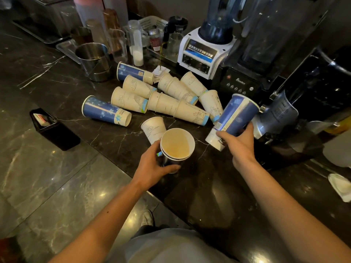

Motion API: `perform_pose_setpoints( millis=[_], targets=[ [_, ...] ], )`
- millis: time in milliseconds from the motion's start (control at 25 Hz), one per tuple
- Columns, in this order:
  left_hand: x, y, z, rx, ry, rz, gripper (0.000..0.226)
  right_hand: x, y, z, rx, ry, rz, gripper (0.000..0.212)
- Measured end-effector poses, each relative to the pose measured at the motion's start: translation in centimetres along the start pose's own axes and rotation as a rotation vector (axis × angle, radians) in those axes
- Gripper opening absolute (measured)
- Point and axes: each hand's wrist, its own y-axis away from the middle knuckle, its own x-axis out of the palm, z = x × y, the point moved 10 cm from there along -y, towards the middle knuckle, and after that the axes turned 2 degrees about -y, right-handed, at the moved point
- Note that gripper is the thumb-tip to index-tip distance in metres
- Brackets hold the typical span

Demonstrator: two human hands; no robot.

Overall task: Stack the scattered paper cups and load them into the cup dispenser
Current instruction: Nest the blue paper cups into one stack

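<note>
Fingers of left hand: wrapped round a short nested stack of cups, mouth up, held above the counter edge. Right hand: fingers closed on a blue cup, tilted, mouth up and away. Remaining cups: white and blue, lying on their sides on the counter before the blenders, some already nested. Dispenser: cannot be identified. Step judged: stacking. Next move calls for righting the blue cup and seating its base squarely in the stack's mouth.

I can read one word only — "Blenders", in pale script on the black blender base's control panel.
</note>
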Motion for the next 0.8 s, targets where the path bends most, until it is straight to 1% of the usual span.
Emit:
perform_pose_setpoints(
  millis=[120, 240, 320, 440, 560, 640, 800],
  targets=[
    [-0.2, 0.0, -0.2, 0.008, -0.011, 0.006, 0.089, 1.2, 2.9, 5.2, -0.178, -0.125, 0.160, 0.091],
    [-0.4, -0.2, -0.6, 0.003, -0.012, 0.013, 0.089, 4.1, 5.7, 8.7, -0.294, -0.137, 0.362, 0.087],
    [-0.5, -0.2, -0.8, 0.005, -0.015, 0.016, 0.088, 6.2, 6.8, 9.0, -0.308, -0.089, 0.457, 0.088],
    [-0.8, 0.1, -0.7, 0.010, -0.009, 0.011, 0.088, 8.7, 7.9, 8.5, -0.348, 0.060, 0.564, 0.091],
    [-1.0, 0.4, -0.5, 0.033, 0.003, 0.018, 0.093, 10.1, 8.5, 6.8, -0.356, 0.191, 0.671, 0.086],
    [-0.9, 0.9, -0.4, 0.045, 0.032, 0.035, 0.097, 10.6, 8.9, 5.6, -0.333, 0.195, 0.739, 0.086],
    [-0.9, 1.8, -0.1, 0.049, 0.080, 0.044, 0.098, 10.7, 9.6, 4.8, -0.318, 0.142, 0.851, 0.092]
  ],
)
